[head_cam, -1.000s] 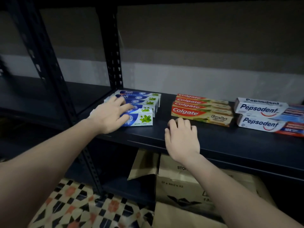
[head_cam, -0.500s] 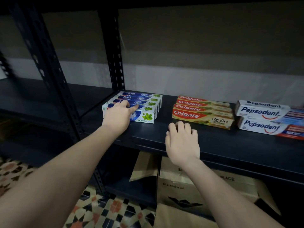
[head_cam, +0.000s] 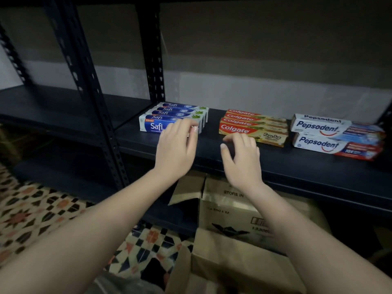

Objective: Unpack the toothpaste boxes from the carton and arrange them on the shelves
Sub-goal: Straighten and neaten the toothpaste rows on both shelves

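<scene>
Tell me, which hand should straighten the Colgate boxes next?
Probably the right hand. Its fingertips are already at the front Colgate boxes, while the left hand is over at the Safi boxes.

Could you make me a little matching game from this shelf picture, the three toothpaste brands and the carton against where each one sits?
Things:
1. Safi boxes
2. Colgate boxes
3. Pepsodent boxes
4. Cardboard carton

Places:
A. Far right of the shelf
B. Below the shelf, flaps open
C. Left end of the shelf, beside the upright post
D. Middle of the shelf, between the other two brands

Pairs: 1-C, 2-D, 3-A, 4-B
</scene>
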